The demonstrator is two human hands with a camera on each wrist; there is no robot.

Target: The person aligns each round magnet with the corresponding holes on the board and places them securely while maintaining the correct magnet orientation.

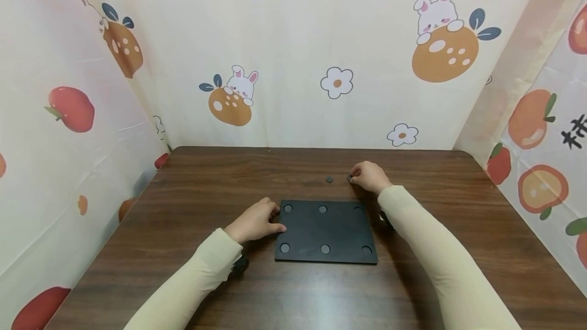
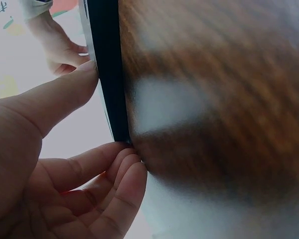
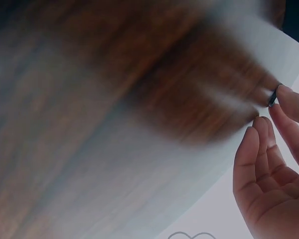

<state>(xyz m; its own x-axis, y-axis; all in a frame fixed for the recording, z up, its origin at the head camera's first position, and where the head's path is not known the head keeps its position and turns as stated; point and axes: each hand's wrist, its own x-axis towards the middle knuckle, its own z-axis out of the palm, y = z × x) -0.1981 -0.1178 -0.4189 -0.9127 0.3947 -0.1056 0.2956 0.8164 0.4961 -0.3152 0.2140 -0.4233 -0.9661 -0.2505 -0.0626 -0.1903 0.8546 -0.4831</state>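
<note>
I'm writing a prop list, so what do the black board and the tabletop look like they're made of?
Black board: probably rigid plastic with a matte finish, judging by its even color and crisp edges; painted wood is possible.
Tabletop: likely wood-grain laminate, satin sheen, given brown streaks and soft glare; varnished wood is possible.

A matt black board (image 1: 327, 229), smooth and plastic-looking, lies on a wood-grain tabletop (image 1: 229, 177) whose glossy finish throws back pale patches of light. A small dark disc (image 1: 329, 180) appears dull and smooth. Sleeves (image 1: 426, 238) of soft matt cloth wrinkle before thin printed sheeting (image 1: 293, 65), smooth with light creases.
</note>
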